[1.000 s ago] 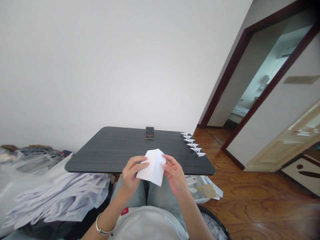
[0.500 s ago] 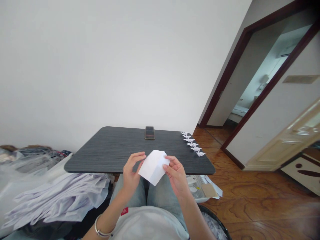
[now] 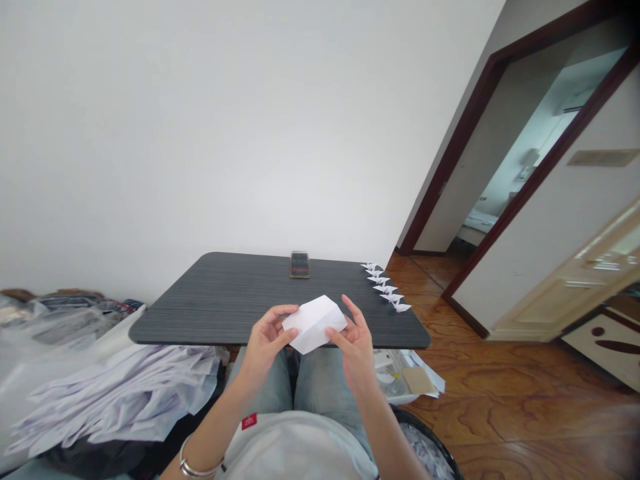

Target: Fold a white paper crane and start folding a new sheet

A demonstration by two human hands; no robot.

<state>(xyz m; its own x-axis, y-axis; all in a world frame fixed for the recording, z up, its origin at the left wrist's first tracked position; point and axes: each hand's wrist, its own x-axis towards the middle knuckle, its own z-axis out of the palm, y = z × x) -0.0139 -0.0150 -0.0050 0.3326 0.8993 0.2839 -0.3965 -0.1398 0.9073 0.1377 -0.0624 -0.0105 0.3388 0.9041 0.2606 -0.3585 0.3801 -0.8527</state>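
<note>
A folded sheet of white paper (image 3: 314, 325) is held between both hands, above the near edge of the dark table (image 3: 220, 293). My left hand (image 3: 271, 335) pinches its left side, thumb on top and fingers behind. My right hand (image 3: 356, 343) grips the right corner with the thumb in front; its index finger is raised off the paper. A crease runs across the sheet. Along the table's right edge stands a row of several white paper cranes (image 3: 385, 289).
A phone on a stand (image 3: 299, 265) is at the table's back, near the wall. Stacked white cloth (image 3: 120, 393) lies at the left. Below the table on the right are a plastic tray (image 3: 400, 399) and a dark-rimmed bin (image 3: 430, 447) of white scraps.
The paper has turned and looks flatter. My left hand has shifted its hold, with the thumb now on top. The right index finger has lifted away.
</note>
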